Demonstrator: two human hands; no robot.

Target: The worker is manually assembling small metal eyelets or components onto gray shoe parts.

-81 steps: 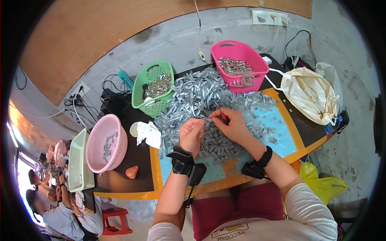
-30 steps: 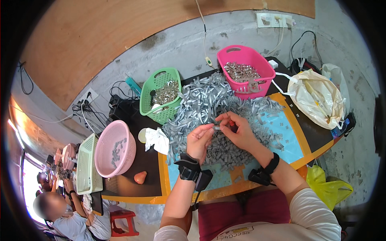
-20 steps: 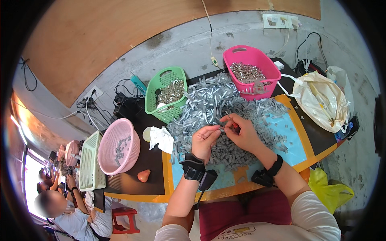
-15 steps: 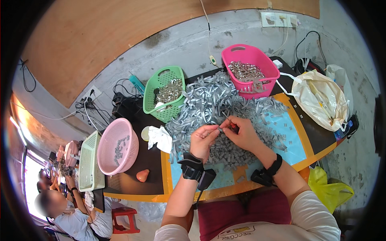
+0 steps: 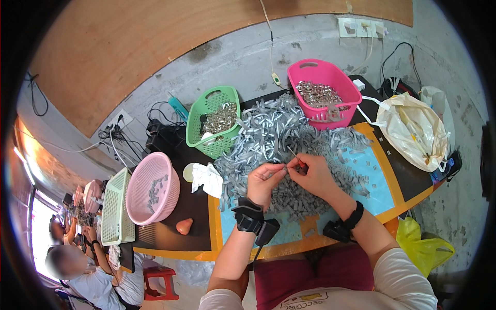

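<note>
Both my hands meet over a heap of grey strips (image 5: 268, 126) on a blue-covered worktop (image 5: 380, 178). My left hand (image 5: 263, 182) is closed in a pinch on a small grey piece, mostly hidden by the fingertips. Wrapped in the fingers of my right hand (image 5: 314, 178) is a thin tool with a red handle (image 5: 302, 164); its slim metal shaft points up and away, and its exact kind is unclear. The right fingertips touch or nearly touch the piece in the left. Short folded grey pieces (image 5: 297, 206) lie beneath my hands.
Behind the heap stand a bright pink basket (image 5: 338, 77) and a green basket (image 5: 194, 121), both with shiny metal parts. Leftward are a pale pink basket (image 5: 173, 199), a cream basket (image 5: 106, 227), white tissue (image 5: 207, 180) and a reddish fruit (image 5: 184, 226). A plastic bag (image 5: 408, 116) sits right. A co-worker (image 5: 98, 281) sits left.
My fingers have shifted slightly around the small piece, and the tool in my right hand has tilted a little. The whole view has moved slightly. Baskets and heap stay put.
</note>
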